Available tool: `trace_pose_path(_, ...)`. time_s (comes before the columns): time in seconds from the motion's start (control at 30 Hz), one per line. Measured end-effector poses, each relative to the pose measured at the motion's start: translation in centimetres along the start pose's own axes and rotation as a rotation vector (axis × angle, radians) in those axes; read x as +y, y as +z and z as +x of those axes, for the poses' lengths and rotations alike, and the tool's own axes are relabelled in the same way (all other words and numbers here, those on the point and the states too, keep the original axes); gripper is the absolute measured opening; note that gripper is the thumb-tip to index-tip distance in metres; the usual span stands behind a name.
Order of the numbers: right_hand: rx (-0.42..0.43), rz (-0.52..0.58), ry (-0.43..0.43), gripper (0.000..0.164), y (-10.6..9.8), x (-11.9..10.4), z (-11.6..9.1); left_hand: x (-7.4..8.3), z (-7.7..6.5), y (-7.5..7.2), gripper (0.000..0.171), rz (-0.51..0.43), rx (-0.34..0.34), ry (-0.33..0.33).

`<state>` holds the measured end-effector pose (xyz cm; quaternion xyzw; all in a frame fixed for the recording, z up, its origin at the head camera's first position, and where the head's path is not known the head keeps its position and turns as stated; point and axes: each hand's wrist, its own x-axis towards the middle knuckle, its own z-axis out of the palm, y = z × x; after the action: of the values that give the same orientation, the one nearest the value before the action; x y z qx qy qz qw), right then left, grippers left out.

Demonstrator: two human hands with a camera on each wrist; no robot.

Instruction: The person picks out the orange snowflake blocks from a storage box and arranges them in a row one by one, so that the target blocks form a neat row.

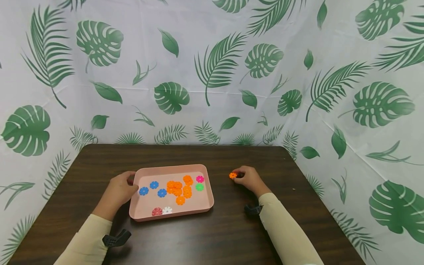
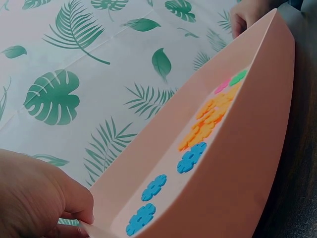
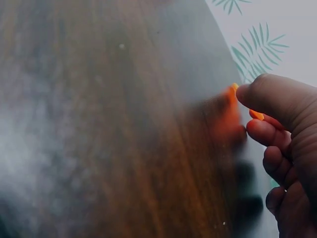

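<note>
A pink tray [image 1: 142, 205] lies on the table, and my left hand [image 1: 120, 189] pinches its left rim between thumb and fingers. In the left wrist view, that hand [image 2: 39, 198] grips a corner of the tray wall. Inside are several orange notched plastic discs [image 1: 177, 187], three blue discs [image 1: 154, 184], a pink disc [image 1: 200, 179], a green disc [image 1: 199, 187], a red disc [image 1: 157, 211] and a white disc [image 1: 167, 210]. Right of the tray, my right hand [image 1: 249, 179] pinches one orange disc [image 1: 233, 175]; the fingers partly cover this disc [image 3: 257, 115] in the right wrist view.
The dark wooden table [image 1: 228, 235] extends around the tray on all sides. A white cloth with green leaves [image 1: 142, 121] hangs behind the table and along its right side. Each wrist wears a black strap device, the left one [image 1: 116, 238] close above the tabletop.
</note>
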<state>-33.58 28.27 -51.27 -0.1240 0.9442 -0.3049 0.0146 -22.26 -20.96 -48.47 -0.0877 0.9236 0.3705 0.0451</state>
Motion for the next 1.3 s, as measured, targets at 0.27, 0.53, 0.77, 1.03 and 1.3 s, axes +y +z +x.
trace_pose_path(0.27,0.016,-0.065,-0.061,0.035,0.0,0.3,-0.1,-0.1,-0.1,0.0,0.066,-0.007,0.000,0.002)
trace_pose_path(0.53,0.056,-0.029,-0.106,0.040,-0.6,-0.3,0.1,0.0,-0.3,0.0,0.065,-0.005,0.004,0.008)
trace_pose_path(0.77,0.101,0.030,-0.192,0.041,-1.5,-3.9,1.6,0.5,-0.4,-0.2,0.067,-0.013,-0.009,-0.014)
trace_pose_path(1.03,0.043,0.040,-0.298,0.042,-0.2,-10.4,3.3,0.4,-0.4,-0.1,0.067,-0.020,-0.012,-0.018)
trace_pose_path(1.3,-0.101,0.025,-0.365,0.044,2.6,-15.6,4.3,0.3,-0.3,0.0,0.066,-0.018,-0.004,-0.012)
